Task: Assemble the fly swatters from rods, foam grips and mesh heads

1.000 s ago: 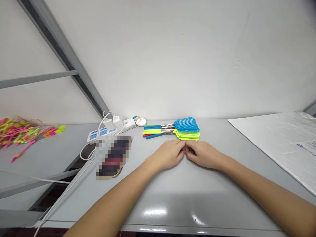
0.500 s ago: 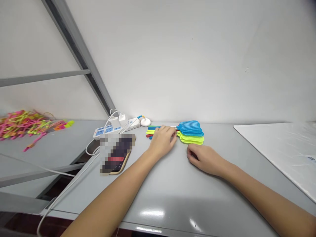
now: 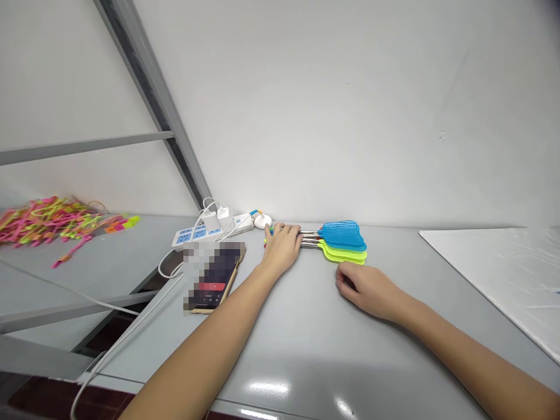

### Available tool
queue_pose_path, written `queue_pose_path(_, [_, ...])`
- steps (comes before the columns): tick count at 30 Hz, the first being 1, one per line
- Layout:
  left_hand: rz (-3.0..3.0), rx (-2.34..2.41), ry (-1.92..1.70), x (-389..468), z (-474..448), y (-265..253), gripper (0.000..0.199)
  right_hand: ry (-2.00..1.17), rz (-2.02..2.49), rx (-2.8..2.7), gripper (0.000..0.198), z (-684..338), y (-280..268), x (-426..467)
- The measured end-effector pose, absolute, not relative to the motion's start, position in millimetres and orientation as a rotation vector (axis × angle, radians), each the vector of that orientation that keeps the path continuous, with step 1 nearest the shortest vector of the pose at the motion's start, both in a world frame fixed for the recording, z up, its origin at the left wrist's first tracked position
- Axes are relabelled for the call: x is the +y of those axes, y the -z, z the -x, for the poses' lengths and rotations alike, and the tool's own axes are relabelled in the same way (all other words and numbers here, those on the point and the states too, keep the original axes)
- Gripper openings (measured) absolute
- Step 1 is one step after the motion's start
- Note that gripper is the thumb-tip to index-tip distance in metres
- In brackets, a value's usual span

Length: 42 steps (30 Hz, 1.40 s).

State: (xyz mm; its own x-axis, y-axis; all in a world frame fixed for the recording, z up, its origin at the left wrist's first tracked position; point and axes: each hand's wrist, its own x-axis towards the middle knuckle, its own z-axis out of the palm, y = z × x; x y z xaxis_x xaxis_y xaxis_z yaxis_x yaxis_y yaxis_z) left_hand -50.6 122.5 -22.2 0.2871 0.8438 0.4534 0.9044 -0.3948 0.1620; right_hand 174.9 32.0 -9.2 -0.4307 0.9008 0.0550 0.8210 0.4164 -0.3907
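Several fly swatters lie stacked on the grey table by the wall, their heads to the right. Blue heads (image 3: 341, 234) lie at the back, with yellow-green heads (image 3: 343, 253) nearer to me. Thin metal shafts (image 3: 310, 237) run left from the heads. My left hand (image 3: 282, 248) rests over the handles with its fingers spread, covering most of them; only bits of coloured handle show past it. Just in front of the yellow-green heads, my right hand (image 3: 365, 289) lies on the table, fingers curled in, with nothing visible in it.
Left of my left forearm lies a phone (image 3: 219, 274), partly blurred out. Behind it are a power strip (image 3: 196, 234) with white plugs and cables, and a round white device (image 3: 263, 221). Colourful strips (image 3: 56, 221) are heaped far left. A white sheet (image 3: 494, 262) lies right.
My left hand has slid left along the swatters and its fingers have spread, so more metal shaft shows. My right hand stays by the heads. The whole view has shifted slightly.
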Motion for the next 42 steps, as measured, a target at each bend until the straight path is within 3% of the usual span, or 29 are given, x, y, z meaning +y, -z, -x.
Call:
queue_pose_path(13, [2.486,-1.62,0.896,122.6,51.5,20.8,0.008,-0.465,1.502,-2.41,0.018,-173.5,8.4,32.4])
queue_pose_path(20, [2.462,-1.442,1.055,103.4,44.7,-4.7,0.02,-0.485,1.482,-2.397,0.02,-173.3,10.6,32.7])
queue_pose_path(26, [2.663,-1.167,1.071,62.0,14.8,-5.9,0.021,-0.679,1.325,-1.724,0.037,-175.6,7.9,34.2])
queue_pose_path(30, [2.894,-0.949,1.087,36.5,-3.9,1.7,0.02,-0.728,1.163,-1.493,0.036,-174.5,2.2,29.0])
queue_pose_path(33, [3.002,-0.656,1.022,28.3,-8.9,2.5,0.023,-1.008,1.073,-1.339,0.045,-165.3,-1.4,23.5])
queue_pose_path(37, [2.795,-0.322,1.175,26.2,-6.4,-3.3,0.017,-1.619,0.934,-1.093,0.05,-159.6,-2.2,24.1])
queue_pose_path(39, [2.654,-0.268,1.277,28.6,-0.2,-8.9,0.01,-1.885,0.942,-1.101,0.048,-165.2,-2.1,27.7])
queue_pose_path(42, [2.55,-0.423,1.242,40.0,15.1,-18.7,0.021,-2.123,1.062,-1.162,0.04,-178.4,-6.3,31.7])
